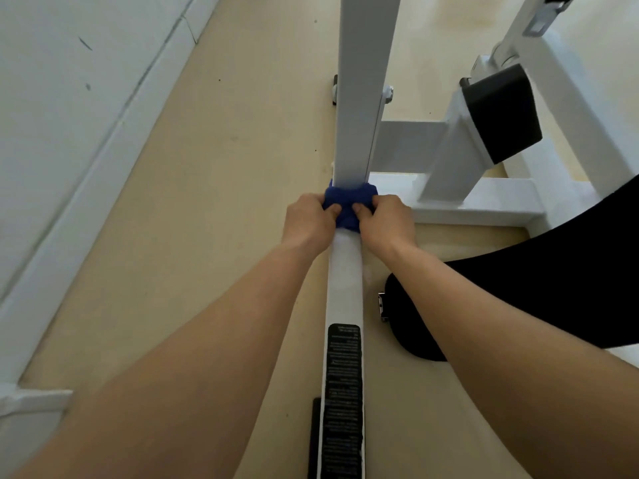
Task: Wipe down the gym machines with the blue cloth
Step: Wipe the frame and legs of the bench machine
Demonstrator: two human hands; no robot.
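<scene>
White bar (344, 271), nearest me, is running up to the fingers. There the left hand (307, 219) and right hand (385, 221) are both curling round the blue cloth (345, 202), which is bunched against the upright post (359, 98) just beyond them. By my judgement, most of the frame is awaiting wiping.

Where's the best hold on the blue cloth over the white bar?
Grip the blue cloth at its ends, one from each side of the white bar, as the left hand and right hand do: it lies across the bar, so side grips likely pull it snug.
</scene>
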